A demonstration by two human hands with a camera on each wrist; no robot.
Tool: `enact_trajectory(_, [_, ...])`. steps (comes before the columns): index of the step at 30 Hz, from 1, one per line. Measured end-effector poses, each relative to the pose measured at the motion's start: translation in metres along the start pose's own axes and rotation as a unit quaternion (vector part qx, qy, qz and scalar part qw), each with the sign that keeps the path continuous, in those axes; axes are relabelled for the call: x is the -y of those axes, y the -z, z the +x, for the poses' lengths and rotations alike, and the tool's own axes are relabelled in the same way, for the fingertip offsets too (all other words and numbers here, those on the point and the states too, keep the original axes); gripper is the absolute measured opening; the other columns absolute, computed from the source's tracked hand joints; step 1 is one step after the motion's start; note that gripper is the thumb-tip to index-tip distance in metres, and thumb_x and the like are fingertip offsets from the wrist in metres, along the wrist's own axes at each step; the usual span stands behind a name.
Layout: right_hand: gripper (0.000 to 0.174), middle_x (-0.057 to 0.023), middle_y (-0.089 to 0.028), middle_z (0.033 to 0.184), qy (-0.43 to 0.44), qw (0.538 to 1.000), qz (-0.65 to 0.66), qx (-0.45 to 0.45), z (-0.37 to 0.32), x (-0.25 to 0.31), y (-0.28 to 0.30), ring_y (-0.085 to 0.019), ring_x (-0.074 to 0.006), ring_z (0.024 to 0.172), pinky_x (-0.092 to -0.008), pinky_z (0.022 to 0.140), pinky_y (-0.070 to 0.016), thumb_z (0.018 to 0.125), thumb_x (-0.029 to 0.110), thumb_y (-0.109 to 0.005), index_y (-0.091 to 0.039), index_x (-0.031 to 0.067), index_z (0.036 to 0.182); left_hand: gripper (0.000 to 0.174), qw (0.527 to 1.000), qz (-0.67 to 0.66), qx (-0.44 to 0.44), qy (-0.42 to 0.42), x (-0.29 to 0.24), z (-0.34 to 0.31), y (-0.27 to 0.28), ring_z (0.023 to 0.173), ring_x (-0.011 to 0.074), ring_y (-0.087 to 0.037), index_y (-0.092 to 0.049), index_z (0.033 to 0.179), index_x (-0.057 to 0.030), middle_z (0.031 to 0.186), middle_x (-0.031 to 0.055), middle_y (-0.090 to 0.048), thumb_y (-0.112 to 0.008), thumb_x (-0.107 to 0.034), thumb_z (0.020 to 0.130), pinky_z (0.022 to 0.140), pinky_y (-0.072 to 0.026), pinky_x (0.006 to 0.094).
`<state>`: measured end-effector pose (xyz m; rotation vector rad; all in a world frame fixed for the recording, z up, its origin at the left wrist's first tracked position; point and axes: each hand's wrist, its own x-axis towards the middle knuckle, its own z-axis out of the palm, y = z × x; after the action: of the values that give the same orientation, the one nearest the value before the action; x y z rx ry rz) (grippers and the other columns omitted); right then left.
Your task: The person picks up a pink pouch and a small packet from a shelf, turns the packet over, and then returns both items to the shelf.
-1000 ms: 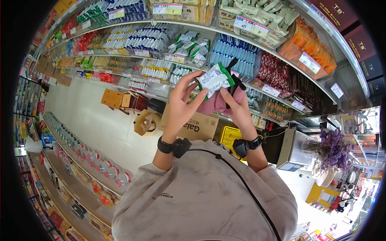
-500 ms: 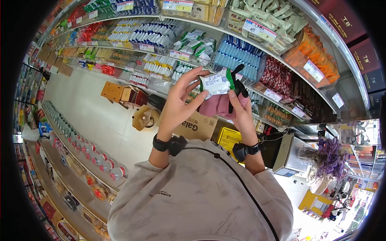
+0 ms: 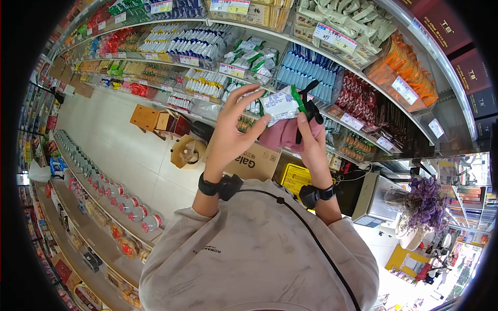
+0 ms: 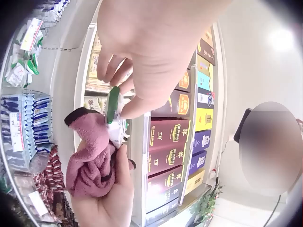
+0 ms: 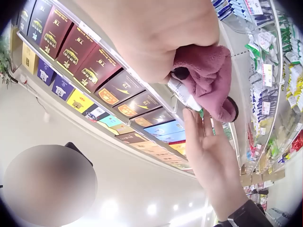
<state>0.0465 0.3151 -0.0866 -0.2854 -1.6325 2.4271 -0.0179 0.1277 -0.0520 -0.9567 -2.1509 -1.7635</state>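
In the head view a small white-and-green snack packet is held up in front of the shelf, its printed side facing up. My right hand pinches its right end with the thumb on top, and also grips a folded pink cloth with black trim beneath it. Close at the packet's left end is my left hand, thumb tip at the lower corner, fingers spread and loosely bent. The left wrist view shows the packet's green end between the left thumb and fingers.
Stepped shelves ahead hold bins of wrapped snacks, including blue packets and green-white ones. Below stand a cardboard box, a yellow basket and a paper bag. Jars line the left shelf; dried purple flowers stand right.
The left fingers have eased off the packet and spread apart, leaving the thumb at its corner. The packet has turned slightly with the right hand, and the head view has shifted a little.
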Motion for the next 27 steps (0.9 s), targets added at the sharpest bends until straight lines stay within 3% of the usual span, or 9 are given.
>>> enact_trajectory(1, [0.026,0.0045,-0.062,0.087,0.010,1.000,-0.013,-0.005,0.000,0.001,-0.001,-0.054,-0.0033,0.066,-0.0210,0.053,-0.0412,0.103,0.027,-0.060,-0.061,0.0077,0.120,0.049,0.996,0.088,0.002,-0.027,-0.002,0.001,0.001,0.121,0.0274,-0.057,-0.060,0.128,0.0010,0.129,0.0132,-0.057,-0.078,-0.008,0.083,0.103,-0.0458,0.0378])
enact_trajectory(2, [0.026,0.0058,-0.061,0.082,0.020,0.999,-0.026,-0.011,0.000,0.001,-0.002,-0.052,-0.0019,0.061,-0.0199,0.050,-0.0386,0.103,0.028,-0.059,-0.062,0.0075,0.119,0.051,0.997,0.080,0.012,-0.015,-0.002,0.000,0.001,0.120,0.0285,-0.058,-0.061,0.127,0.0010,0.128,0.0131,-0.057,-0.079,-0.010,0.081,0.102,-0.0460,0.0381])
enact_trajectory(4, [0.028,0.0057,-0.062,0.086,0.015,0.998,-0.055,0.023,0.000,0.003,0.004,-0.052,-0.0014,0.067,-0.0196,0.056,-0.0408,0.104,0.027,-0.057,-0.062,0.0060,0.122,0.054,0.997,0.065,0.029,0.007,-0.003,-0.003,-0.003,0.118,0.0308,-0.058,-0.062,0.126,0.0011,0.126,0.0130,-0.057,-0.082,-0.014,0.079,0.100,-0.0463,0.0385])
enact_trajectory(7, [0.033,0.0064,-0.060,0.083,0.031,0.996,-0.080,0.037,-0.004,0.009,-0.002,-0.050,-0.0007,0.070,-0.0193,0.062,-0.0402,0.105,0.025,-0.055,-0.059,0.0037,0.129,0.055,0.997,0.060,0.042,0.037,0.005,-0.007,-0.008,0.118,0.0278,-0.057,-0.062,0.127,0.0012,0.125,0.0142,-0.057,-0.083,-0.014,0.078,0.099,-0.0468,0.0376])
enact_trajectory(12, [0.037,0.0075,-0.053,0.071,0.111,0.989,-0.098,0.024,-0.004,0.004,-0.009,-0.044,-0.0021,0.061,-0.0188,0.054,-0.0331,0.105,0.024,-0.055,-0.057,0.0029,0.135,0.050,0.994,-0.032,0.026,0.100,0.006,-0.009,-0.013,0.113,0.0206,-0.060,-0.056,0.131,0.0030,0.124,0.0132,-0.057,-0.076,-0.009,0.086,0.098,-0.0483,0.0330])
enact_trajectory(19, [0.025,0.0067,-0.054,0.070,0.039,0.998,-0.044,0.005,0.003,0.009,-0.002,-0.044,-0.0022,0.058,-0.0199,0.050,-0.0312,0.101,0.024,-0.061,-0.064,0.0034,0.115,0.033,0.940,-0.290,0.044,0.173,0.007,-0.012,-0.018,0.113,0.0146,-0.059,-0.053,0.130,0.0054,0.123,0.0098,-0.061,-0.056,-0.013,0.103,0.098,-0.0473,0.0290])
enact_trajectory(20, [0.019,0.0049,-0.058,0.072,0.039,0.998,-0.025,0.035,0.004,0.008,0.001,-0.045,-0.0015,0.056,-0.0201,0.048,-0.0312,0.099,0.022,-0.065,-0.064,0.0039,0.107,0.031,0.938,-0.287,0.065,0.181,0.007,-0.014,-0.019,0.112,0.0142,-0.059,-0.053,0.129,0.0056,0.121,0.0089,-0.062,-0.055,-0.014,0.104,0.098,-0.0470,0.0285])
enact_trajectory(25, [0.019,0.0010,-0.065,0.077,0.015,0.998,-0.045,0.031,0.001,0.015,-0.008,-0.055,-0.0039,0.054,-0.0193,0.046,-0.0336,0.096,0.016,-0.069,-0.064,0.0030,0.108,0.026,0.925,-0.302,0.101,0.208,0.004,-0.016,-0.028,0.104,0.0117,-0.060,-0.055,0.119,0.0073,0.108,0.0059,-0.061,-0.054,-0.014,0.105,0.092,-0.0472,0.0258])
enact_trajectory(27, [0.018,0.0012,-0.066,0.077,0.015,0.998,-0.064,0.025,-0.001,0.022,-0.011,-0.056,-0.0045,0.052,-0.0193,0.045,-0.0337,0.096,0.016,-0.069,-0.064,0.0034,0.108,0.023,0.969,-0.183,0.092,0.139,0.010,-0.013,-0.024,0.098,0.0105,-0.059,-0.057,0.114,0.0081,0.102,0.0053,-0.058,-0.056,-0.013,0.104,0.088,-0.0473,0.0250])
